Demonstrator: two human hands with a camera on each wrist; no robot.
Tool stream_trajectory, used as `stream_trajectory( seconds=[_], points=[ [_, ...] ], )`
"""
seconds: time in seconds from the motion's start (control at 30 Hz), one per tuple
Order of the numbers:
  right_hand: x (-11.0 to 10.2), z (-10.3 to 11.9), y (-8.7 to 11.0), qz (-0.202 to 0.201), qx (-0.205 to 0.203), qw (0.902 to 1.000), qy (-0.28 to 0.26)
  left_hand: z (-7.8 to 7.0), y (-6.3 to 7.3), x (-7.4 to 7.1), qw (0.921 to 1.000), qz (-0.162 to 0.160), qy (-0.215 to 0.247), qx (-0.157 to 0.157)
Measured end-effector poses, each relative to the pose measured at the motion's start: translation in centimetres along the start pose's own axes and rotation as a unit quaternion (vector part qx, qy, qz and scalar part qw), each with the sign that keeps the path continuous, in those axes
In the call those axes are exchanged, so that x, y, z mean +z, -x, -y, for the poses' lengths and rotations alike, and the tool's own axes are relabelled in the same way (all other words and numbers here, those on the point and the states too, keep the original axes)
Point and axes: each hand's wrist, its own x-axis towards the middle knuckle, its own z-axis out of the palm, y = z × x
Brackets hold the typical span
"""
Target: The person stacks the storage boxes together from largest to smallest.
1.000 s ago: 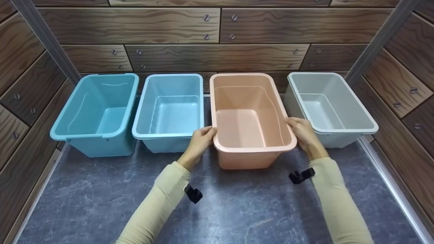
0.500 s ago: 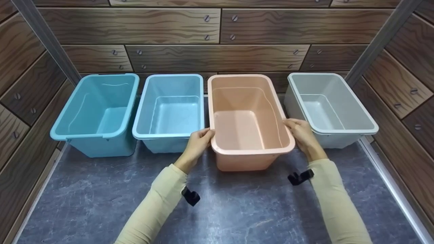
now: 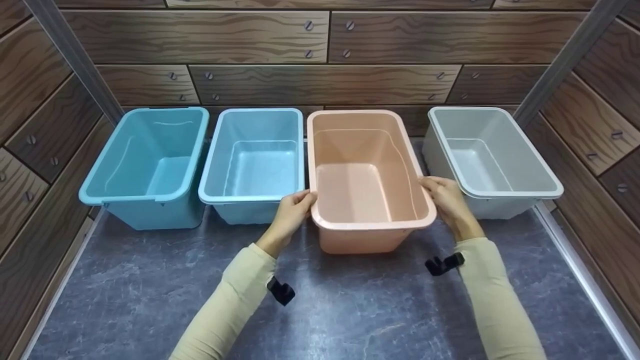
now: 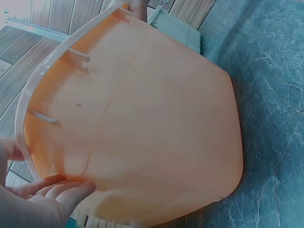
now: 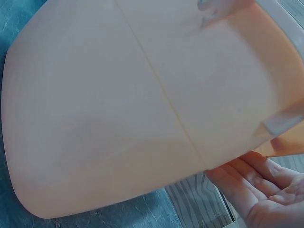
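A peach plastic bin (image 3: 365, 240) stands on the dark marbled surface, its open top showing a bare inside. My left hand (image 3: 292, 212) grips its left rim near the front corner. In the left wrist view the fingers (image 4: 71, 192) of that hand lie under the rim against the outer wall, thumb on the other side. On the opposite rim, my right hand (image 3: 447, 202) holds on with the thumb above. The right wrist view shows its fingers (image 5: 247, 178) tucked beneath the lip of the peach bin (image 5: 104, 109).
Left of the peach bin stand a light blue bin (image 3: 252, 212) and a teal bin (image 3: 165, 215); a grey bin (image 3: 505, 205) is on its right. Wood-patterned walls (image 3: 260, 37) with metal corner posts (image 3: 570, 55) enclose the back and sides.
The peach bin has shifted slightly left and toward me, both hands moving along with it. Its position is nearly the same as half a second ago. The head view has turned slightly.
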Motion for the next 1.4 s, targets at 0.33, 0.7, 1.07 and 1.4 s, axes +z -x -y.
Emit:
stream_trajectory(
  seconds=[0.33,0.7,1.07,1.4],
  points=[
    [0.2,0.1,0.4,-0.003,-0.012,0.9999,-0.005,-0.2,0.0,0.1,0.9999,-0.010,-0.005,-0.003],
    [0.3,0.3,0.4,0.000,-0.009,0.9998,-0.018,-0.3,-0.1,0.6,0.9994,-0.033,-0.006,0.001],
    [0.7,0.3,0.9,0.006,-0.015,0.9994,-0.030,-0.3,0.5,0.3,0.9987,-0.050,-0.006,0.006],
    [1.0,0.1,1.5,0.004,-0.001,0.9992,-0.039,0.2,1.1,-0.1,0.9993,-0.028,0.026,0.001]
  ],
)
